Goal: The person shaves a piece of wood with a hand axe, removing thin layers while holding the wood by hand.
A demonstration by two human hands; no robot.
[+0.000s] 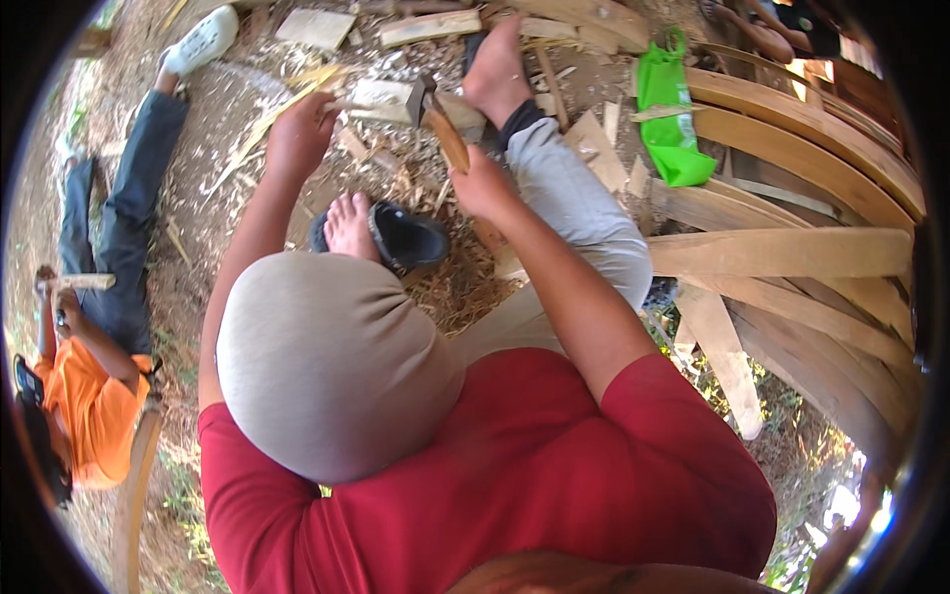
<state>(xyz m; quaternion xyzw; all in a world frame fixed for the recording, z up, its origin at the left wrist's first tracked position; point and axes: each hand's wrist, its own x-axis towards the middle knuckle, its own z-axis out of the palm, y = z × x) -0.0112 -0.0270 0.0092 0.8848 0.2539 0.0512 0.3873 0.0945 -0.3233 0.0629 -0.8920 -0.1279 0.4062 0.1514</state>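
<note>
My right hand is closed round the wooden handle of a small hatchet, whose dark metal head is up over a wood block on the ground. My left hand is across from it, at the left end of the block. Its fingers pinch the end of a thin, pale wood piece. How far that piece reaches along the block is hard to make out. Pale shavings and chips lie on the soil below both hands.
My bare feet flank the work, one by a black clog. My knee bulges up close. At right are stacked curved boards and a green bag. A person in orange sits at left, holding a tool. Loose boards lie beyond.
</note>
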